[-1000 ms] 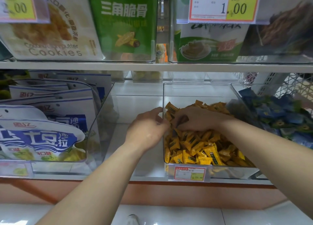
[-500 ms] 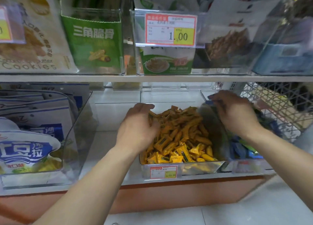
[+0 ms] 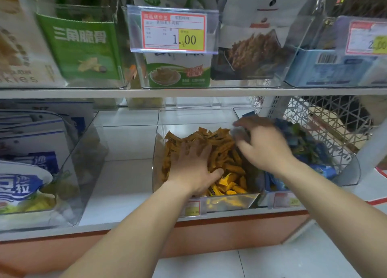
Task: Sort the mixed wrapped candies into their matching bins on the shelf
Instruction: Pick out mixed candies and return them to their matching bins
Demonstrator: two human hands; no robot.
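Observation:
A clear bin (image 3: pixel 156 152) on the lower shelf holds a heap of yellow wrapped candies (image 3: pixel 225 152). Right beside it, a second clear bin (image 3: pixel 354 168) holds blue and green wrapped candies (image 3: pixel 303 145). My left hand (image 3: pixel 191 164) lies palm down on the yellow heap, fingers stretched forward into the wrappers. My right hand (image 3: pixel 262 144) is blurred by motion and hovers over the wall between the two bins, fingertips pointing left. Whether it holds a candy is hidden.
Blue-and-white snack bags (image 3: pixel 27 173) fill a clear bin at the left, with bare white shelf (image 3: pixel 125 173) between it and the candy bins. The shelf above (image 3: pixel 188 92) carries snack boxes and a price tag (image 3: pixel 173 31). A white wire basket (image 3: pixel 326 118) stands behind the blue bin.
My right hand left the yellow heap, reached over the blue bin, and now swings back toward the dividing wall. My left hand slid from the bin's left edge onto the yellow heap.

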